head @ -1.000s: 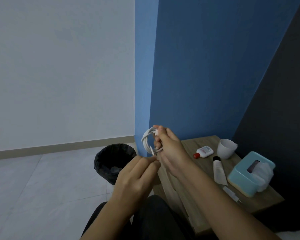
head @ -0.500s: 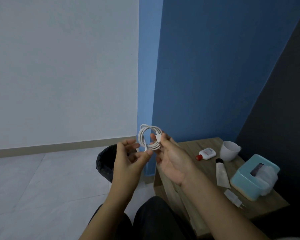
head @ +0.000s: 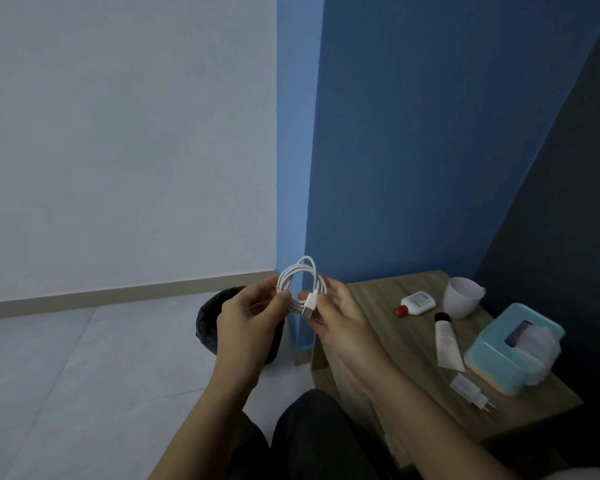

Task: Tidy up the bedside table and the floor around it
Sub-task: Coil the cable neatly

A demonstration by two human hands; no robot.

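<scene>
A coiled white USB cable point(head: 300, 277) hangs in the air between both hands, left of the wooden bedside table point(head: 374, 296). My left hand point(head: 248, 315) pinches the coil's left side. My right hand point(head: 340, 318) holds the right side, with the USB plug sticking out by its thumb. On the table lie a small white bottle with a red cap point(head: 417, 303), a white cup point(head: 462, 296), a white tube with a black cap point(head: 447, 341), a teal tissue box point(head: 499, 348) and a white charger plug point(head: 470, 389).
A black-lined waste bin point(head: 207, 323) stands on the pale tiled floor behind my left hand, against the blue wall corner. My dark-trousered knees point(head: 305, 434) are at the bottom. A dark panel rises right of the table.
The cable went from being wound around my right hand's fingers to a finished loop held between both hands. The hands moved apart a little and the view shifted slightly.
</scene>
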